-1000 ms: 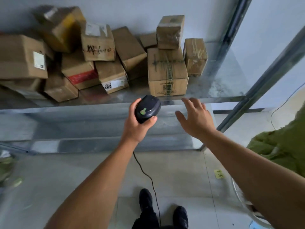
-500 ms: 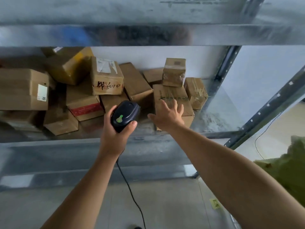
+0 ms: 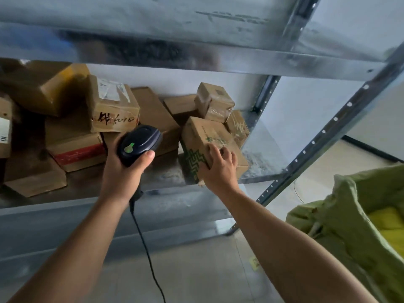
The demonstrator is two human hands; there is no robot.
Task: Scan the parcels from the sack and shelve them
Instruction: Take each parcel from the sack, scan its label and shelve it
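Nearest, at right, the green woven sack [image 3: 349, 226] gapes open. Our left hand [image 3: 122, 173] wraps the black corded handheld scanner [image 3: 140, 143], nose aimed forward. Just right of it, our right hand [image 3: 220, 169], arm stretched forward, curls its fingers [image 3: 227, 153] over the near top corner of the brown cardboard parcel with green print [image 3: 203, 132]. That parcel sits skewed on the grey metal shelf [image 3: 260, 149], one corner at the front lip, other cartons [image 3: 113, 106] behind.

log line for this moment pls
left hand: grips scanner | right hand: grips green-printed box on shelf | sack: open
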